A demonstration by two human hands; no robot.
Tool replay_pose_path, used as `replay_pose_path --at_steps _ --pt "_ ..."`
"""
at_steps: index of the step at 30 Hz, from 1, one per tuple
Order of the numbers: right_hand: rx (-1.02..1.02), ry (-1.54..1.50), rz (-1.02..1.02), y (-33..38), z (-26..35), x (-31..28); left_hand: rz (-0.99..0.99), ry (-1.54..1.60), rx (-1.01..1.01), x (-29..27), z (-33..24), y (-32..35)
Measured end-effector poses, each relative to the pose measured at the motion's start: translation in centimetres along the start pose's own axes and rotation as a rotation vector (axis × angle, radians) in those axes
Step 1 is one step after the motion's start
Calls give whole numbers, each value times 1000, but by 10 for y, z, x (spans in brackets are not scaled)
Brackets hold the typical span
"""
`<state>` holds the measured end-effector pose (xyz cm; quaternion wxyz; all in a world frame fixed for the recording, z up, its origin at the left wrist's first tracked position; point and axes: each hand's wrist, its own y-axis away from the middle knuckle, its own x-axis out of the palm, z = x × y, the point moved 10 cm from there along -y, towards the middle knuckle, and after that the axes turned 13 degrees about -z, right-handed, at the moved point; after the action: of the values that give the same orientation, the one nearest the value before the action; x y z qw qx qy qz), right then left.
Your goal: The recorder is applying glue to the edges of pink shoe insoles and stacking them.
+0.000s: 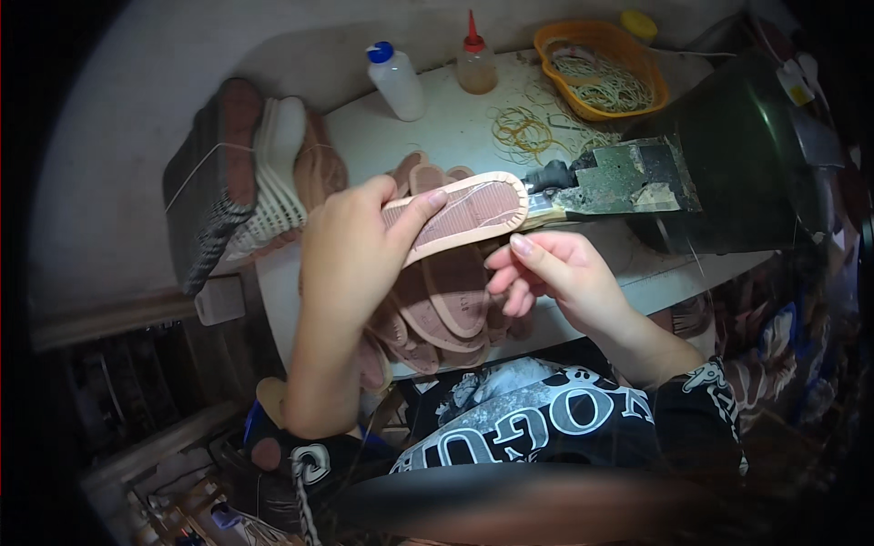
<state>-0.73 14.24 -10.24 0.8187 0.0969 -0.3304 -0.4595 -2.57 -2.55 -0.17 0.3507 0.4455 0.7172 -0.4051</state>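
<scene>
My left hand (355, 241) grips a shoe insole (469, 211) from its left end, thumb on top. The insole has a ribbed pinkish-brown face, a pale peach edging gathered in small pleats round its end, and a thin whitish line along its surface. Just below the rounded end hovers my right hand (569, 273), fingers curled and thumb close to the forefinger; whether a fine thread is pinched there I cannot make out. Beneath both hands lies a pile of brown insoles (460, 291) with pale rims, partly hidden by my left hand and the held insole.
A dark green machine (728, 155) with a worn flat arm (628, 182) reaches in from the right. Behind stand a blue-capped bottle (397, 84), a red-tipped bottle (476, 68) and an orange basket (605, 77) of rubber bands. Bundled soles (246, 173) lean at the left.
</scene>
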Motion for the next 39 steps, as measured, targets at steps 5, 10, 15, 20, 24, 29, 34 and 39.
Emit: replay_pose_path --at_steps 5,10,15,20,24,29,34,39 --pt "-84 135 48 31 -15 2 -265 51 -143 -44 22 67" --pt "-152 454 225 55 -41 40 -243 360 -305 -31 22 133" --pt "-287 754 279 61 -83 57 -189 601 -403 -5 14 179" --pt "-739 901 220 75 -31 89 -262 685 -438 -6 74 205" --pt "-868 903 64 53 1 103 -555 392 -461 -23 164 221" --pt "-1189 1103 -156 13 5 128 -471 -163 -604 4 217 237" --pt "-1263 1149 51 51 -24 124 -253 215 -776 -14 221 265" --pt "-158 345 395 61 -93 99 -398 1063 -572 -46 116 226"
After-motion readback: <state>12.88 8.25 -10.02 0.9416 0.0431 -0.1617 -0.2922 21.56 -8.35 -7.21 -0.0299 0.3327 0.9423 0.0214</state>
